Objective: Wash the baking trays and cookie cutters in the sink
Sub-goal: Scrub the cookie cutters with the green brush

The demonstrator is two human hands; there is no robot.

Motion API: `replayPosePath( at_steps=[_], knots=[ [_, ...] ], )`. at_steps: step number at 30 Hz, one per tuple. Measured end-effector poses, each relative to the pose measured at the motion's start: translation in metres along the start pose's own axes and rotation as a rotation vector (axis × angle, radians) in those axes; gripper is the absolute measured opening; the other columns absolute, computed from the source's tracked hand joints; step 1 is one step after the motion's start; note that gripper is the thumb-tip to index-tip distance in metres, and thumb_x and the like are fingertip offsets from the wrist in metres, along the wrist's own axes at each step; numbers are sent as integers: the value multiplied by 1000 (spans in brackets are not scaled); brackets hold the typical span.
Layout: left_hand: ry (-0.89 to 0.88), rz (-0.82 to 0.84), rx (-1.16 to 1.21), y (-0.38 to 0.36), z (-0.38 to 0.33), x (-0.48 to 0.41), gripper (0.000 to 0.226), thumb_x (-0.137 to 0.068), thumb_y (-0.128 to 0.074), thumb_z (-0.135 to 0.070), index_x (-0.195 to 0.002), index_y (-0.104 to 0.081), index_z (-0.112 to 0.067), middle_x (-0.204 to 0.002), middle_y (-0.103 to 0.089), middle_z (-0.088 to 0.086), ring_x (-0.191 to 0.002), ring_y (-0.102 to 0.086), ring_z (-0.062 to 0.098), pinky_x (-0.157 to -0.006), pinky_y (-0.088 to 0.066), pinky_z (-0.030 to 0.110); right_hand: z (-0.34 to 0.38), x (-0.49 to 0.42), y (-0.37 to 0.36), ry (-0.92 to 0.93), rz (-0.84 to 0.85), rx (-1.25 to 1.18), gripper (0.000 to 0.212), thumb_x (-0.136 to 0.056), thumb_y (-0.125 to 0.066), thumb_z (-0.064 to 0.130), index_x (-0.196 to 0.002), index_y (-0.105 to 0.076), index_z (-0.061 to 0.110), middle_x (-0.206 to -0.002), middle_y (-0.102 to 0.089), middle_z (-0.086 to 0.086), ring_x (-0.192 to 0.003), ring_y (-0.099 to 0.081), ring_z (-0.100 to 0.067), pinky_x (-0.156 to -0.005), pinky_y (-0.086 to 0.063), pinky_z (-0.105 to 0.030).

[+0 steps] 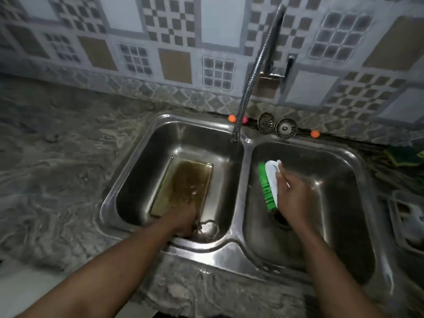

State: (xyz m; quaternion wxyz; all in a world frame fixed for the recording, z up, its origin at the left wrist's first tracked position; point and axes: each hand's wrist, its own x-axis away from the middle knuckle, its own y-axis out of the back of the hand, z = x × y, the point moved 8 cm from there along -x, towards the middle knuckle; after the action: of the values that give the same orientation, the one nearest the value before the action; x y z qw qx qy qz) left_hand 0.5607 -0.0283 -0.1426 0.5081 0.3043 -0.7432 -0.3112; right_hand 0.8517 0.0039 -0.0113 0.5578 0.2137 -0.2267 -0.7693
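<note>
The flat, brown-stained metal baking tray (pixel 183 184) lies in the steel sink (pixel 238 180) basin under my left hand (pixel 183 222), which sits at its near end seemingly to steady it, grip too dim to tell, while my right hand (pixel 292 198), over the other basin, clasps the white-backed, green-bristled brush (pixel 270 180) ready for scrubbing.

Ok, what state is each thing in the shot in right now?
baking tray, lying in the left basin, stained brown
brush, gripped by the right hand over the right basin, bristles facing left
left hand, at the tray's near end, grip too blurred to tell
faucet, no stream visible
strainers, out of the drains, propped on the back ledge
</note>
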Motion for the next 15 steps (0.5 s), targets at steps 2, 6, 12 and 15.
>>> replayPosePath(
  at_steps=[2, 6, 12, 15],
  knots=[
    [-47, 22, -52, -5, -4, -1, 18, -79, -68, -23, -96, -71, -17, -97, -72, 6, -90, -68, 27, -69, -50, 29, -3, 0, -3, -26, 4, 32, 34, -101, -50, 31, -134, -59, 31, -129, -64, -1, -113, -61, -21, -79, -35, -16],
    [-140, 72, -118, -23, -8, -14, 17, -81, -63, -15, -97, -69, -18, -104, -69, 7, -97, -65, 27, -75, -46, 29, -11, -5, -5, -38, -11, 21, 34, -101, -51, 26, -134, -59, 27, -131, -63, -1, -118, -58, -16, -91, -39, -19],
    [-87, 159, -107, -28, -11, -27, 16, -78, -70, -14, -94, -73, -12, -100, -70, 9, -94, -67, 29, -70, -46, 28, -21, -7, 0, -68, -48, 59, 34, -99, -53, 20, -132, -61, 19, -131, -63, 0, -117, -57, -13, -86, -33, -5],
    [-93, 152, -115, -29, -8, -31, 17, -85, -65, -17, -98, -72, -8, -82, -68, 3, -93, -71, 27, -70, -52, 27, -26, -7, 0, -70, -60, 74, 34, -99, -54, 22, -131, -62, 21, -129, -64, -1, -116, -60, -17, -85, -33, -9]
  ],
)
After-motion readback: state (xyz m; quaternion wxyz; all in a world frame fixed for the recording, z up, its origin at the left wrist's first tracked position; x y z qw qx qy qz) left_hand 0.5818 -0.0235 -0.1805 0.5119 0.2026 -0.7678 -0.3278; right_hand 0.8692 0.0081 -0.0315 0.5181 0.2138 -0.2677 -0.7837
